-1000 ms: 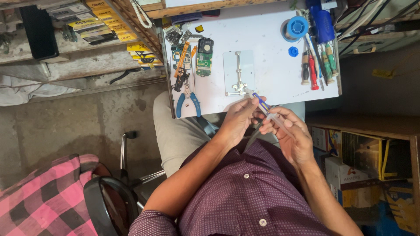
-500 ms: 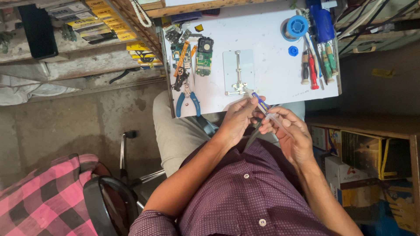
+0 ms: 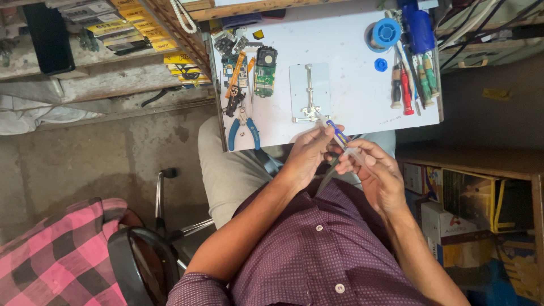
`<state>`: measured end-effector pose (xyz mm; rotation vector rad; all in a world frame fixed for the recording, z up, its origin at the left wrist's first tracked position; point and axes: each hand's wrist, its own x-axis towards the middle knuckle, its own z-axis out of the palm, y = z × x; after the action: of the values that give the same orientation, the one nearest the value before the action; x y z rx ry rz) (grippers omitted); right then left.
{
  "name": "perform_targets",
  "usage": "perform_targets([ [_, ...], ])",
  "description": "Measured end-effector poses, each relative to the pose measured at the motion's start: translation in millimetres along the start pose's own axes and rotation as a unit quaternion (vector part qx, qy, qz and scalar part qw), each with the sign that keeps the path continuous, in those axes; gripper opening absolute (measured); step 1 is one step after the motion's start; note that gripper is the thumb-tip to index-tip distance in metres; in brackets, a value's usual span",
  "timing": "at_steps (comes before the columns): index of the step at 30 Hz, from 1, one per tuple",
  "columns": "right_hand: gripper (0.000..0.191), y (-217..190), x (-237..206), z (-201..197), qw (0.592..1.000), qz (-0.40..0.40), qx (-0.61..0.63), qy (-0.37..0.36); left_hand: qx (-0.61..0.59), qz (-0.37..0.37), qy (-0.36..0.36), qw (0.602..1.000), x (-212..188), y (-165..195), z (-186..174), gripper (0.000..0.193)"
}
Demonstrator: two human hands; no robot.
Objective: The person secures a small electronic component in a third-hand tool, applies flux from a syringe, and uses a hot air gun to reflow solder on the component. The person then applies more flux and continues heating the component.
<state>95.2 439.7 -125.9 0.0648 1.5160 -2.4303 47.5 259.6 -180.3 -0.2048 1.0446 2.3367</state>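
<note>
Syringe (image 3: pixel 343 139) between both hands' fingertips

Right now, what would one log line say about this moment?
left hand: holds syringe tip | right hand: holds syringe barrel | table: metal holder plate, pliers, circuit board

Yellow packets (image 3: pixel 136 25) on shelf, upper left — cardboard boxes (image 3: pixel 464 221) under bench, right.

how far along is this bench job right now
Done: a bare green circuit board lies out on the white bench. In hand: the left hand and right hand hold a small syringe-like tube. Left: the metal holder plate carries no board; the screwdrivers lie unused.
</note>
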Motion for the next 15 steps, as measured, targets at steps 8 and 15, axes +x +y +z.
perform_targets([
  [8, 0.047, -0.7, -0.7, -0.2, 1.000, 0.000, -0.005, 0.002, 0.012, -0.002, 0.003, 1.000, -1.3, 1.4, 1.6, 0.045],
  [15, 0.048, -1.1, -0.9, -0.2, 1.000, 0.000, -0.008, 0.001, 0.013, 0.002, 0.004, 1.000, -1.6, 1.3, 2.6, 0.045],
])
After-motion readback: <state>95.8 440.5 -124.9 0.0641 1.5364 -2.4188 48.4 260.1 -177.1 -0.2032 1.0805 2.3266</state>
